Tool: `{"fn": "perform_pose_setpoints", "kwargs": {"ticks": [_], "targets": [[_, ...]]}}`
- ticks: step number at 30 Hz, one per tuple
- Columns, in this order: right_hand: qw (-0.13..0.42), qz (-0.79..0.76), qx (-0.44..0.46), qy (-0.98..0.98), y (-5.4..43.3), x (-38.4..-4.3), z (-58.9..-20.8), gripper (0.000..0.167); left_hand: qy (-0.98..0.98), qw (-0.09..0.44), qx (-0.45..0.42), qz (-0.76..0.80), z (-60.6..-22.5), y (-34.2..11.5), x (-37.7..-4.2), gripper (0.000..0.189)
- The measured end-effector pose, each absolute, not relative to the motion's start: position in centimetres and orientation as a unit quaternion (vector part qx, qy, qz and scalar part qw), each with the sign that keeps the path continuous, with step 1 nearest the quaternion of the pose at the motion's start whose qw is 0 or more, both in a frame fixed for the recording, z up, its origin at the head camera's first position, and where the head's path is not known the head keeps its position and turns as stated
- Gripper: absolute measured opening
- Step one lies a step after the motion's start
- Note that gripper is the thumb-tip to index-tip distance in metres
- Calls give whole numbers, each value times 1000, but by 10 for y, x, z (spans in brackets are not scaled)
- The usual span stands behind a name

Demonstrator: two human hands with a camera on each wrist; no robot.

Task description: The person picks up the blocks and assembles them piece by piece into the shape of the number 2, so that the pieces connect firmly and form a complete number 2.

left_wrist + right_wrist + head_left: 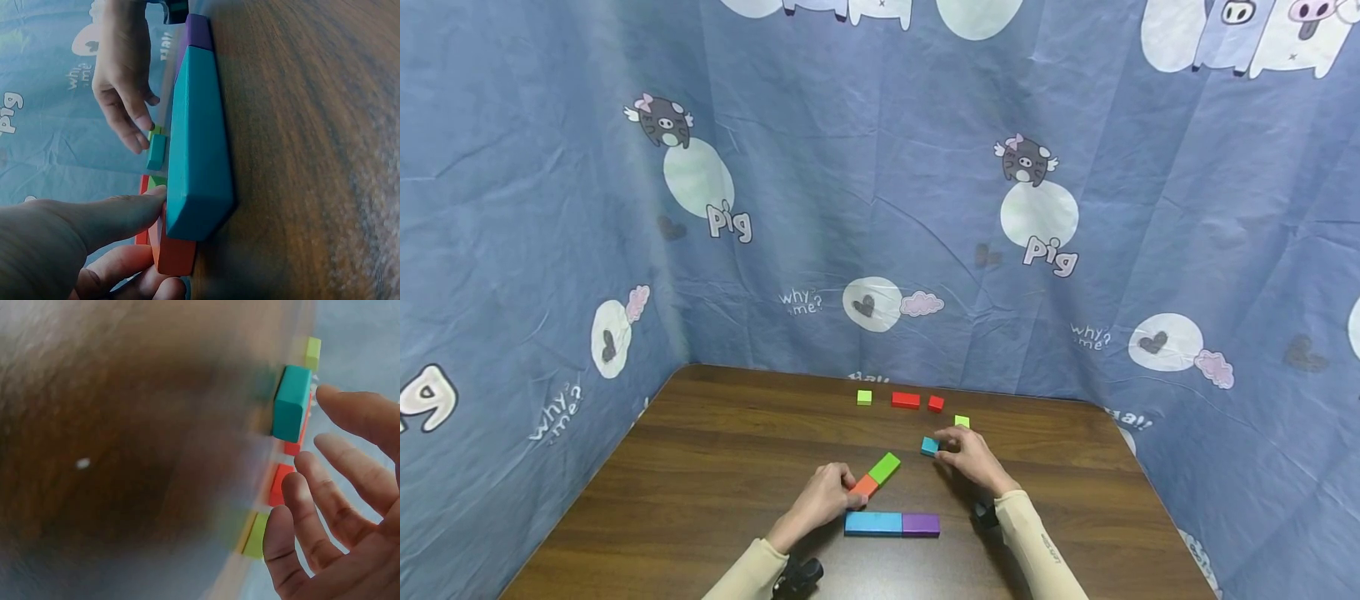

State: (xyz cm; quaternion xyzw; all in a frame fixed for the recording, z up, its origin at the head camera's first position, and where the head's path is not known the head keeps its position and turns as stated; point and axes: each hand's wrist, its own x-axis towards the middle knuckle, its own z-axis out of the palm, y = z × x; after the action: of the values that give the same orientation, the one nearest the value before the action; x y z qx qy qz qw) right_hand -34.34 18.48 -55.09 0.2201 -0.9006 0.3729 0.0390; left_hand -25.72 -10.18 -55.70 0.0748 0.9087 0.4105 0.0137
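Note:
My left hand (824, 497) pinches an orange block (865, 486) between thumb and fingers. A green block (885, 467) lies end to end with it, slanting away to the right. Just nearer to me, a long blue block (873, 523) and a purple block (921, 524) form a straight row. My right hand (972, 458) hovers with spread, loosely bent fingers beside a small blue block (929, 447). In the right wrist view a gap shows between its fingers and that block (292, 404). The left wrist view partly hides the orange block (175, 253) behind the long blue one.
Towards the back of the wooden table (737, 433) lie a lime block (864, 397), a long red block (906, 401) and a small red block (936, 404). Another lime block (962, 422) sits just beyond my right hand. A blue printed cloth (820, 208) hangs behind the table.

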Motion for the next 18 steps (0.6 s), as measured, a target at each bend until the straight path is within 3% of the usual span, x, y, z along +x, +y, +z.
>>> {"fn": "perform_pose_setpoints", "kwargs": {"ticks": [18], "targets": [[22,368,216,-904,178,-349,-557,27,910,3,78,406,-558,-103,-258,25]]}}
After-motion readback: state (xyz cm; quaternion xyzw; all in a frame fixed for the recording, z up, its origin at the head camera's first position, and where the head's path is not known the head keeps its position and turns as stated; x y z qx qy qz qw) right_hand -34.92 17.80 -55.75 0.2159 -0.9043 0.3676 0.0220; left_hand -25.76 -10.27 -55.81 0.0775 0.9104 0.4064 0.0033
